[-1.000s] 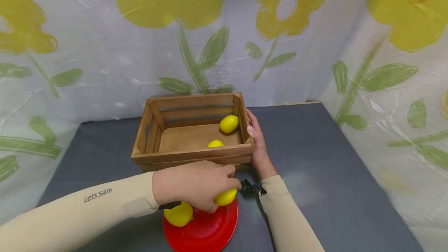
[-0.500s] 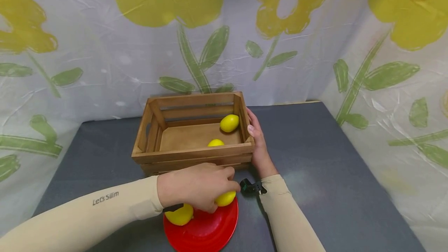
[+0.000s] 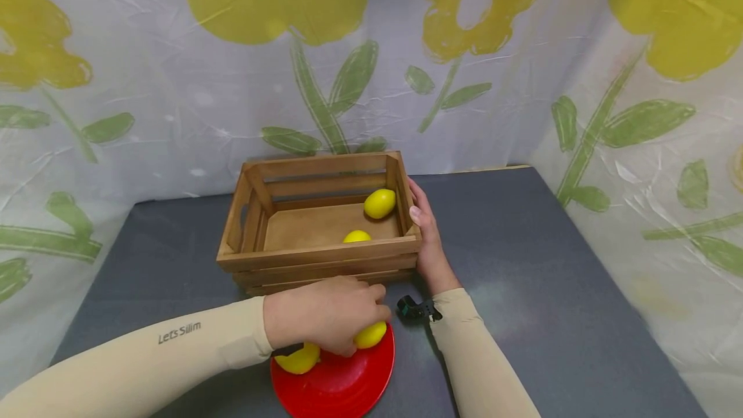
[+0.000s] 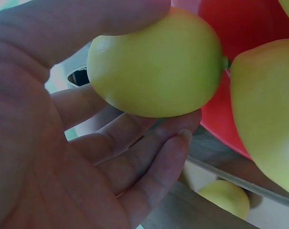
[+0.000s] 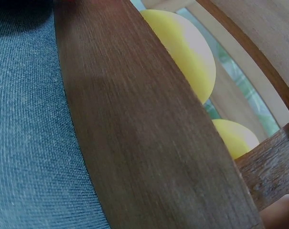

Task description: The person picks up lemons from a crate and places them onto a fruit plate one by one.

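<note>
Grey table (image 3: 522, 263), hand-held lemon (image 3: 371, 335)

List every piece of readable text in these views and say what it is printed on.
"Let's Slim" – printed on the beige sleeve of the person's left arm, in the head view.
No other words, numbers or labels show on the wooden crate, the red plate, the lemons or the floral backdrop.

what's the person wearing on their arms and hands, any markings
Both arms wear snug beige sleeves down to the wrist. The left sleeve carries small dark lettering, "Let's Slim", along the forearm. The right sleeve looks plain, with a small black device strapped at its wrist. The left hand and right hand are bare, without gloves.
</note>
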A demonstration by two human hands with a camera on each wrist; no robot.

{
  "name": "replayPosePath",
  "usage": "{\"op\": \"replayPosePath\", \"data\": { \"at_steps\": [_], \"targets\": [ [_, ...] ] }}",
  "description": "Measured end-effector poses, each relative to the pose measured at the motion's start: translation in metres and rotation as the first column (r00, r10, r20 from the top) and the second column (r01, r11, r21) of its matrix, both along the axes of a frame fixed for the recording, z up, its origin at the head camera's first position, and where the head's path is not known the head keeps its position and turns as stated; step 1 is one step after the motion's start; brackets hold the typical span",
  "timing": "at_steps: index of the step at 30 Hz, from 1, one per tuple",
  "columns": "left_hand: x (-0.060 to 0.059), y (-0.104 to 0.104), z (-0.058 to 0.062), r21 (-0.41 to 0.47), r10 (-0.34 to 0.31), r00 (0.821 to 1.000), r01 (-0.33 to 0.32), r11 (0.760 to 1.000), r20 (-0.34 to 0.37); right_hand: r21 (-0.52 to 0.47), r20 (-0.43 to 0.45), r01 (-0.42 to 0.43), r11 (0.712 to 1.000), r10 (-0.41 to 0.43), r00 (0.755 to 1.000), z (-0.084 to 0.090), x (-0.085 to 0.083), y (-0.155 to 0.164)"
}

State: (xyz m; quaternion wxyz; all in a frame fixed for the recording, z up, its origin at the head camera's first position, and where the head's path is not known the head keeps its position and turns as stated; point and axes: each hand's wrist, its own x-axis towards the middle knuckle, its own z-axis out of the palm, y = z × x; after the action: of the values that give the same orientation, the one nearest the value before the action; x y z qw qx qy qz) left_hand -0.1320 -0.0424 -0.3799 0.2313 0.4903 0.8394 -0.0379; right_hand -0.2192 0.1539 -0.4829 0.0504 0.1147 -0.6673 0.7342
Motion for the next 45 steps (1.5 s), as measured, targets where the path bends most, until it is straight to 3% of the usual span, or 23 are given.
{"op": "replayPosePath", "data": {
  "at_steps": [14,33,45],
  "targets": [
    [0.001,0.002,-0.009,-0.019,-0.014,0.998,0.013,1.0,-0.069,0.009,-0.013,-0.001,1.0,0.001,1.0,0.001,-0.002,0.0],
    [0.002,0.002,-0.012,-0.021,0.019,0.999,-0.02,1.0,-0.039,-0.009,-0.004,-0.009,1.0,0.009,1.0,-0.003,0.0,-0.002],
    [-0.001,0.0,-0.007,0.013,0.05,0.999,-0.05,0.999,-0.013,-0.019,-0.005,-0.009,1.0,0.009,1.0,0.001,0.0,0.0]
  ]
}}
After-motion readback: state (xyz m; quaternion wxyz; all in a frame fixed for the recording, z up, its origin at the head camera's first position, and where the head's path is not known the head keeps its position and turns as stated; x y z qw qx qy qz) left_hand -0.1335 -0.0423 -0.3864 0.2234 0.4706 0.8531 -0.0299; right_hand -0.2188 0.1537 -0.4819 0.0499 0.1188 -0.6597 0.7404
